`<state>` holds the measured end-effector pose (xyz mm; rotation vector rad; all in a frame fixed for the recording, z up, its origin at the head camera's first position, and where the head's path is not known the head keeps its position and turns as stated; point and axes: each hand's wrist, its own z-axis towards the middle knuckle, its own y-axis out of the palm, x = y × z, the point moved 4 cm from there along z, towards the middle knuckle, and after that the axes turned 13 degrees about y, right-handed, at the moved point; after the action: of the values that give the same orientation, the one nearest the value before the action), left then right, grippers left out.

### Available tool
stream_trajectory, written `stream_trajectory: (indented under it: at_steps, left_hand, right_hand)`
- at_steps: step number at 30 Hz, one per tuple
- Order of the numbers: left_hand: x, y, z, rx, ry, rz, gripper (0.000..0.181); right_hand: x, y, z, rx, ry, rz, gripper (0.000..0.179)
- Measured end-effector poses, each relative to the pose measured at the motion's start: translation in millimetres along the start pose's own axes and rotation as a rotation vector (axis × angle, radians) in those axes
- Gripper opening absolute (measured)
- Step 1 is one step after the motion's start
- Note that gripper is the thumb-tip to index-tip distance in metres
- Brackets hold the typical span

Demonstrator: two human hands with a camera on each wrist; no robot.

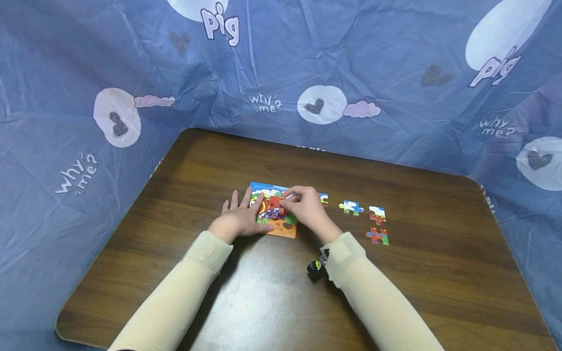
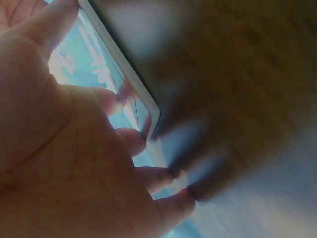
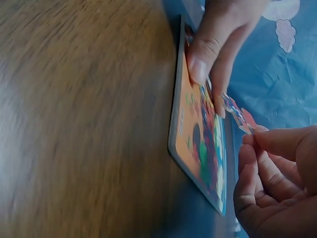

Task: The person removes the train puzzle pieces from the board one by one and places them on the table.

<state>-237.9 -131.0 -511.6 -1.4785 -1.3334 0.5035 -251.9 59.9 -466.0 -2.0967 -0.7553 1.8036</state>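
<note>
A colourful jigsaw board [image 1: 283, 232] with a grey-edged tray lies on the table, its lower strip orange and its top edge blue. Spread over its left side is my left hand [image 1: 239, 220], thumb and index finger resting on the picture; the left wrist view shows the fingers reaching across the board's edge. My right hand [image 1: 305, 208] pinches a red and blue puzzle piece [image 3: 238, 115] between thumb and fingertips. In the right wrist view that piece is tilted, held just above the board, close to the left index fingertip.
To the right of the board lie loose puzzle pieces: a blue and white one [image 1: 351, 207], a white and red one [image 1: 377, 214], and a red and green one [image 1: 378, 236]. Another piece [image 1: 324, 198] is partly hidden behind my right hand. A printed blue cloth [image 1: 272, 63] hangs behind the table [image 1: 421, 273].
</note>
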Motion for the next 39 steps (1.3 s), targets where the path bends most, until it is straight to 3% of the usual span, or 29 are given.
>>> stream_trajectory:
  at_steps: [17,26,39]
  left_hand:
    - [2.5,-0.1,-2.0,-0.004,-0.009,0.0,0.109]
    - [3.3,-1.5,-4.4,0.005,0.004,-0.014,0.109]
    - [4.3,-2.7,-5.4,-0.003,-0.009,-0.026,0.108]
  right_hand:
    - [34.6,-55.6,-18.7,-0.015,0.073,0.022,0.013]
    - [55.3,-82.5,-28.0,-0.006,0.086,-0.054,0.014]
    - [82.5,-115.9,-41.1,-0.093,0.16,-0.126,0.016]
